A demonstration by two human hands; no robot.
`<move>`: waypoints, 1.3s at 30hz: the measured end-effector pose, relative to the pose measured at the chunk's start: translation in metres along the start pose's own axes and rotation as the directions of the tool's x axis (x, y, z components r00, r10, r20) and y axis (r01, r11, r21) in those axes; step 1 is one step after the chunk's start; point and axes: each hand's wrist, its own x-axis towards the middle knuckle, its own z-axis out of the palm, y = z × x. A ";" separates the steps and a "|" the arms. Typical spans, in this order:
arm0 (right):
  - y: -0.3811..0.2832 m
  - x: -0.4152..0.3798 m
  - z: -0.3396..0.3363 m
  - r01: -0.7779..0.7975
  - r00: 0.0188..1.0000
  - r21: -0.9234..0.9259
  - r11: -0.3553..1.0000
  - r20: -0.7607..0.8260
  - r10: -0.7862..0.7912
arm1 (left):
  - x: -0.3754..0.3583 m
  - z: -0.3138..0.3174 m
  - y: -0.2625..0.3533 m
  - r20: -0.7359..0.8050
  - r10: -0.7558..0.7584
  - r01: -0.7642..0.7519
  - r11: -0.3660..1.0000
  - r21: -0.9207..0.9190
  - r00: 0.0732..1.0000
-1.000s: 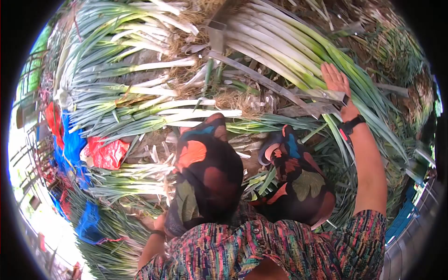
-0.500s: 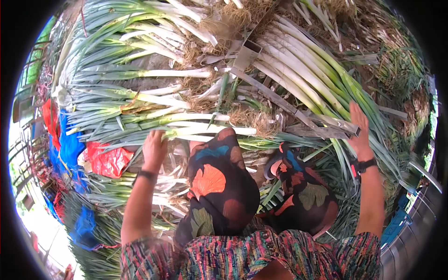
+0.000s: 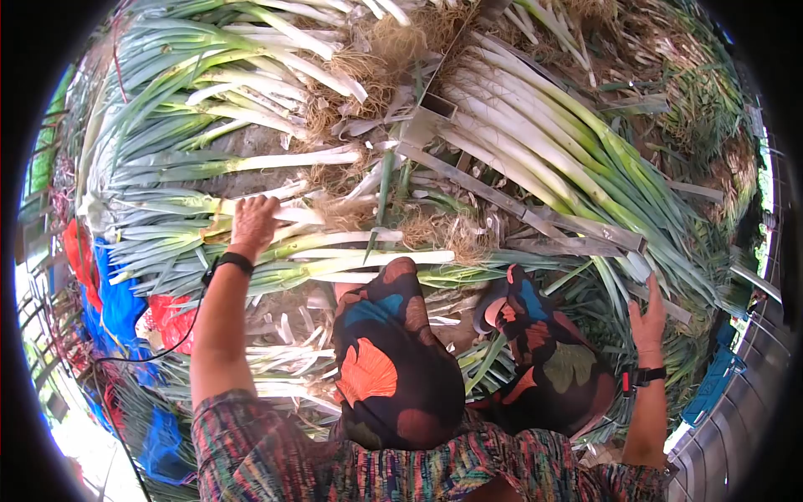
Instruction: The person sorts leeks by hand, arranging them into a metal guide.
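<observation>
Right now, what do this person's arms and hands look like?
The left hand and right hand are bare. Short sleeves show a multicoloured pattern. The left wristband is dark, with a thin cable beside it; the right wristband is dark, marked red.

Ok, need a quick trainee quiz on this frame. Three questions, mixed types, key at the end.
1. The left hand is at: (A) the right knee, (B) the leeks at left, (C) the red plastic.
2. True or false: the framed leeks, beside the long metal bar, have their green ends nearer the right hand than their white ends.
3. Fill in: the right wristband is black with a ___ patch.

Key: 1 B; 2 true; 3 red.
</observation>
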 end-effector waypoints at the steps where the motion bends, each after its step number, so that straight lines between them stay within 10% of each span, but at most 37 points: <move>1: 0.004 -0.004 0.004 0.011 1.000 0.057 0.998 -0.014 -0.010 | -0.004 -0.005 -0.007 -0.089 0.026 -0.029 0.999 -0.032 0.996; 9: -0.020 -0.010 0.029 -0.036 0.998 0.175 0.984 0.052 0.027 | -0.010 -0.036 0.068 -0.068 0.202 -0.206 0.977 -0.051 0.977; 11: -0.016 -0.011 0.031 -0.008 0.998 0.165 0.986 0.065 -0.003 | -0.001 -0.032 0.090 0.074 0.215 -0.160 0.876 -0.454 0.974; 15: -0.005 -0.028 0.012 -0.053 0.997 0.232 0.971 0.060 0.040 | 0.071 -0.031 0.070 -0.136 -0.267 0.226 0.939 -0.259 0.954; 26: 0.014 -0.068 0.023 -0.165 0.979 0.285 0.944 0.162 0.122 | 0.082 0.016 0.000 -0.170 0.002 0.033 0.978 0.204 0.985; 33: 0.017 -0.085 0.035 -0.110 0.993 0.422 0.900 0.077 0.086 | 0.021 -0.201 -0.033 -0.603 -0.071 -0.010 0.991 -0.131 0.794; 35: 0.019 -0.093 0.034 -0.108 0.994 0.446 0.888 0.033 0.104 | 0.008 -0.263 -0.060 -0.793 -0.256 -0.175 0.895 -0.411 0.553; 39: 0.032 -0.111 0.038 -0.081 0.987 0.614 0.785 -0.060 0.148 | -0.094 -0.454 -0.020 -0.827 -0.430 -0.570 0.600 -0.561 0.362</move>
